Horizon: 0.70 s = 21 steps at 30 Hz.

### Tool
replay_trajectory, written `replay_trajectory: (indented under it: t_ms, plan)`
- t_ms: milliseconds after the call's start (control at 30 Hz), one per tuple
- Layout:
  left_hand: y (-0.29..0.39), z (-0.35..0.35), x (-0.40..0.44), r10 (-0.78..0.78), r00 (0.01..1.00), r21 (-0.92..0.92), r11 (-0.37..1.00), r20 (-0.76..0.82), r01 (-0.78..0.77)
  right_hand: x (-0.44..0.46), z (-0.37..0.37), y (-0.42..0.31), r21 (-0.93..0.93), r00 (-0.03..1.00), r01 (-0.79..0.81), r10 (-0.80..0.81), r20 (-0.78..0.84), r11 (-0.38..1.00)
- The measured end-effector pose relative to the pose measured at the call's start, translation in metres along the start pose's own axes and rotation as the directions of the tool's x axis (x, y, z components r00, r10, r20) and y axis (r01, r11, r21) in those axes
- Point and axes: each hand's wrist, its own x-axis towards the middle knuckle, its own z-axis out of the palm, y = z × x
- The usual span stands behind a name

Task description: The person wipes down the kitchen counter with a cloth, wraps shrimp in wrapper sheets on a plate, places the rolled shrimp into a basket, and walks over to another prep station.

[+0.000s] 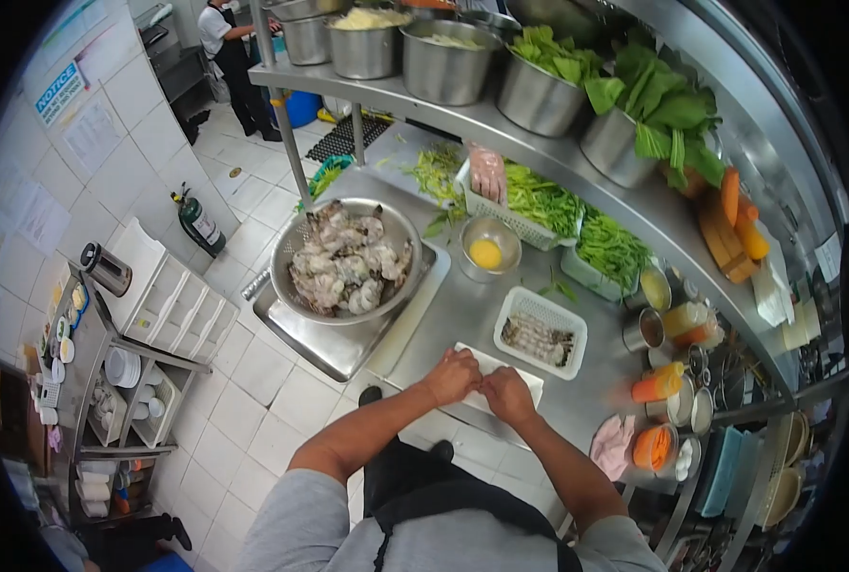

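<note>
My left hand (453, 376) and my right hand (508, 393) meet with fingers closed above a white rectangular board (527, 381) at the counter's near edge. Whatever they pinch is hidden by the fingers. Just beyond the board, a white plastic basket (582, 336) holds a row of peeled shrimp (537, 340) with tails on. To the left, a large steel colander (281, 276) is heaped with grey raw shrimp (353, 262). It rests over a steel tray (324, 345). A steel bowl (501, 272) with yellow egg yolk (485, 254) stands behind the basket.
Across the counter, another person's gloved hand (487, 174) reaches into a basket of cut greens (539, 195). An overhead shelf (377, 92) carries steel pots and leafy vegetables. Sauce bottles (667, 381) and a pink cloth (613, 446) lie at right. A co-worker (229, 57) stands far back.
</note>
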Motion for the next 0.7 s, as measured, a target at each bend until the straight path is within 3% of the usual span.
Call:
replay_trajectory:
  t_ms: [433,700]
  plan:
    - [0.0001,0.0068,-0.0016,-0.004,1.0,-0.035,0.999,-0.01,0.003,0.0056,0.0036,-0.0022,0.024,0.998,-0.053,0.054,-0.028,0.998]
    - [0.0,0.0019,-0.0011,0.04,0.999,-0.012,0.999,0.007,-0.04,0.0052,-0.0014,-0.0035,0.025,0.995,-0.085,0.084,0.046,0.996]
